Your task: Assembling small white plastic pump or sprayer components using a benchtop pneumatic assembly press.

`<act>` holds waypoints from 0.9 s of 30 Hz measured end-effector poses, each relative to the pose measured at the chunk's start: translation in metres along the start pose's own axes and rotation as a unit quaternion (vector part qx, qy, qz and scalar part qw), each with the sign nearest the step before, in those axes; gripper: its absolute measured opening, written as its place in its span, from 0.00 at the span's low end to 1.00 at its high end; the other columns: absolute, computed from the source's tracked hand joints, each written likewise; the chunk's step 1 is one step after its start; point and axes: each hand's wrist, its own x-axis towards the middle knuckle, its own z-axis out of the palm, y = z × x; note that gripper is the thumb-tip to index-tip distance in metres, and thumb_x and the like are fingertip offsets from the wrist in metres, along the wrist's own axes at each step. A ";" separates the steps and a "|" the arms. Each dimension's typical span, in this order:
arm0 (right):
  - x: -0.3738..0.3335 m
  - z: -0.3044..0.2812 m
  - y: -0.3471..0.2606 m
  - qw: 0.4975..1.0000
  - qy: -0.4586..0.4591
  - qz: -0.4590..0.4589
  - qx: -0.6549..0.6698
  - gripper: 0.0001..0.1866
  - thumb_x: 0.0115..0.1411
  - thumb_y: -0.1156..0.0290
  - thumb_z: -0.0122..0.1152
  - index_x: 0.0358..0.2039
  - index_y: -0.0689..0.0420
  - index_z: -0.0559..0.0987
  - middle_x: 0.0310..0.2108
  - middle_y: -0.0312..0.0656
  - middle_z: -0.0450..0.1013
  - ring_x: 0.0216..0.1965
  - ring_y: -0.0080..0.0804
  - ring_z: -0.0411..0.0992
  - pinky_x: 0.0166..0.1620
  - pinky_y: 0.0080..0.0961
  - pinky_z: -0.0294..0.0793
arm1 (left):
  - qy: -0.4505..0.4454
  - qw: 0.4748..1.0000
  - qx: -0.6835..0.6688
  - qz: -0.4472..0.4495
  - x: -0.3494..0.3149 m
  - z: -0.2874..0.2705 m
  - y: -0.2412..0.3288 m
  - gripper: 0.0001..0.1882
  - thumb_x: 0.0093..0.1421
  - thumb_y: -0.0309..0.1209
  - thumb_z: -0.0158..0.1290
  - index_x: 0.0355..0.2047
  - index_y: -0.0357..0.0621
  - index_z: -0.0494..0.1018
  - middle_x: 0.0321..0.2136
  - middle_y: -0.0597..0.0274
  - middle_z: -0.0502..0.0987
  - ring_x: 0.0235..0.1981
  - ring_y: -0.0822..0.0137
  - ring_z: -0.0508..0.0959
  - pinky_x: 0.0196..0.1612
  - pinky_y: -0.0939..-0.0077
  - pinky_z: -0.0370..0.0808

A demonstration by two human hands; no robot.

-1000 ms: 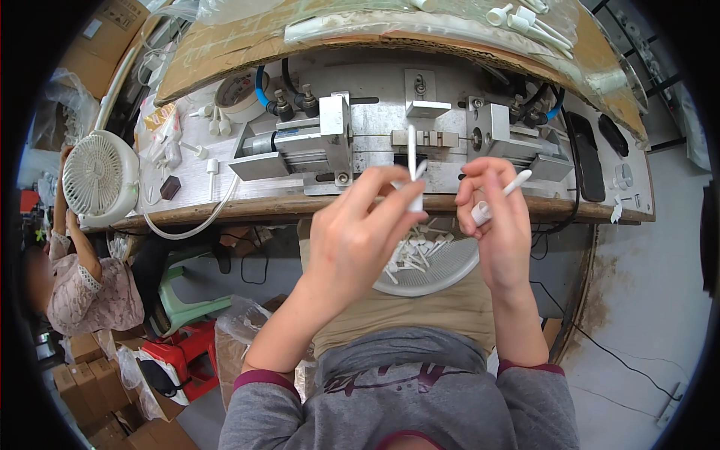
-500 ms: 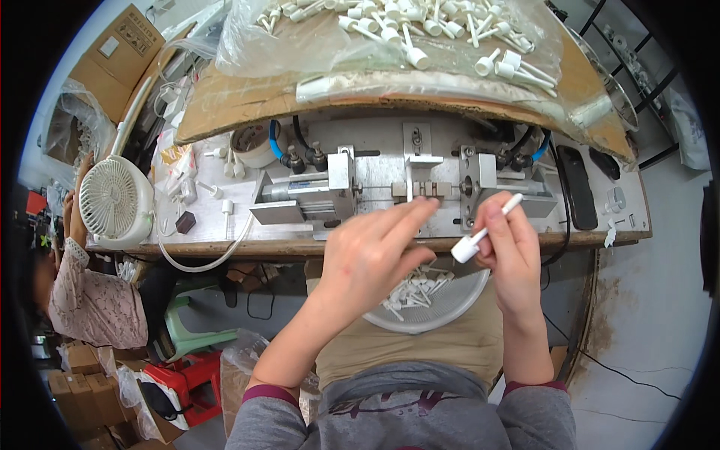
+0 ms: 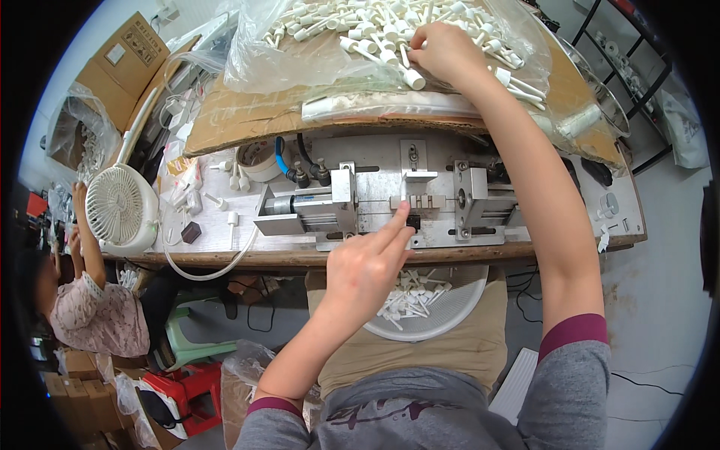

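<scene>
My left hand (image 3: pixel 365 268) is over the front edge of the bench, index finger stretched out and its tip at the small slotted metal block (image 3: pixel 426 202) in the middle of the clamping fixture (image 3: pixel 471 196). That hand holds nothing that I can see. My right hand (image 3: pixel 450 54) reaches across to the heap of white plastic sticks with round cup-like heads (image 3: pixel 375 22). Its thumb and fingertips close on the stem of one white stick (image 3: pixel 413 79) at the near side of the heap. On my lap, below the left hand, a mesh basket (image 3: pixel 466 311) holds more small white pieces.
Over the fixture, a cardboard sheet (image 3: pixel 247 112) carries the heap and clear plastic film. At left stand a white fan (image 3: pixel 120 206), a tape roll (image 3: pixel 259 159) and a pale hose (image 3: pixel 202 274). A co-worker (image 3: pixel 97 315) sits at the far left.
My right hand has gone from the bench front up to the heap, and the white stick it held is no longer in view. My left index finger now points onto the block.
</scene>
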 end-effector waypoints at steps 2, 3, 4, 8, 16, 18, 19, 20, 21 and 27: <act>0.009 0.007 0.010 0.999 -0.022 0.003 -0.023 0.10 0.57 0.62 0.67 0.36 0.52 0.83 0.27 0.40 0.77 0.30 0.35 0.74 0.39 0.34 0.75 | -0.034 0.999 0.035 0.000 0.004 0.001 0.003 0.14 0.50 0.30 0.66 0.38 0.44 0.81 0.48 0.59 0.81 0.22 0.64 0.80 0.28 0.76 0.76; 0.009 0.005 0.010 0.999 -0.036 -0.007 -0.013 0.10 0.57 0.62 0.67 0.36 0.53 0.83 0.28 0.41 0.78 0.31 0.36 0.74 0.40 0.35 0.75 | -0.018 0.999 0.031 0.016 0.007 0.003 0.001 0.14 0.50 0.32 0.66 0.37 0.45 0.81 0.47 0.60 0.82 0.18 0.65 0.78 0.25 0.76 0.74; 0.009 0.002 0.010 0.999 -0.050 -0.015 -0.004 0.10 0.58 0.63 0.66 0.36 0.54 0.82 0.30 0.42 0.78 0.31 0.37 0.75 0.40 0.36 0.75 | -0.022 0.999 0.030 0.011 0.007 0.003 0.001 0.14 0.50 0.32 0.66 0.37 0.45 0.81 0.48 0.60 0.82 0.18 0.65 0.78 0.25 0.76 0.74; -0.022 -0.021 0.021 0.983 0.004 -0.079 0.165 0.09 0.62 0.66 0.62 0.35 0.58 0.79 0.30 0.38 0.77 0.30 0.27 0.73 0.36 0.26 0.73 | -0.028 0.999 0.025 -0.003 0.007 0.000 0.001 0.14 0.49 0.32 0.67 0.36 0.45 0.81 0.48 0.61 0.82 0.18 0.65 0.78 0.24 0.76 0.74; -0.175 -0.139 0.068 0.901 0.119 0.097 0.405 0.12 0.63 0.72 0.61 0.45 0.62 0.83 0.29 0.34 0.75 0.25 0.12 0.66 0.27 0.12 0.61 | 0.033 0.989 -0.145 -0.019 0.010 -0.013 0.014 0.18 0.52 0.34 0.68 0.41 0.40 0.80 0.48 0.53 0.81 0.21 0.70 0.79 0.29 0.76 0.78; -0.214 -0.150 0.111 0.873 0.185 0.157 0.423 0.12 0.62 0.71 0.63 0.44 0.62 0.83 0.30 0.35 0.76 0.25 0.12 0.66 0.27 0.12 0.61 | 0.170 0.942 -0.288 0.030 -0.001 -0.029 0.030 0.21 0.52 0.41 0.69 0.39 0.40 0.78 0.40 0.49 0.82 0.30 0.58 0.82 0.33 0.72 0.77; -0.231 -0.151 0.127 0.864 0.208 0.184 0.419 0.11 0.62 0.71 0.64 0.43 0.62 0.83 0.30 0.35 0.76 0.24 0.13 0.66 0.28 0.12 0.62 | 0.289 0.882 -0.369 0.043 -0.002 -0.037 0.049 0.20 0.55 0.42 0.66 0.39 0.40 0.76 0.39 0.51 0.79 0.34 0.58 0.80 0.34 0.72 0.77; -0.246 -0.151 0.144 0.854 0.231 0.211 0.414 0.11 0.62 0.71 0.65 0.43 0.63 0.82 0.30 0.36 0.76 0.24 0.13 0.66 0.28 0.12 0.62 | 0.407 0.802 -0.430 0.079 -0.002 -0.045 0.067 0.20 0.57 0.44 0.63 0.39 0.41 0.74 0.39 0.53 0.77 0.37 0.58 0.79 0.35 0.71 0.76; -0.256 -0.149 0.158 0.842 0.249 0.230 0.419 0.11 0.62 0.71 0.65 0.42 0.63 0.82 0.30 0.36 0.77 0.24 0.13 0.66 0.28 0.11 0.62 | 0.512 0.723 -0.446 0.126 -0.003 -0.059 0.089 0.19 0.60 0.45 0.60 0.38 0.42 0.72 0.38 0.55 0.74 0.41 0.58 0.78 0.36 0.70 0.75; -0.331 -0.146 0.234 0.843 0.278 0.353 0.297 0.16 0.60 0.68 0.69 0.44 0.62 0.77 0.27 0.36 0.77 0.19 0.13 0.66 0.22 0.11 0.60 | 0.290 0.607 -0.713 0.196 -0.030 -0.066 0.119 0.06 0.66 0.29 0.52 0.42 0.45 0.71 0.37 0.64 0.65 0.40 0.65 0.68 0.40 0.71 0.70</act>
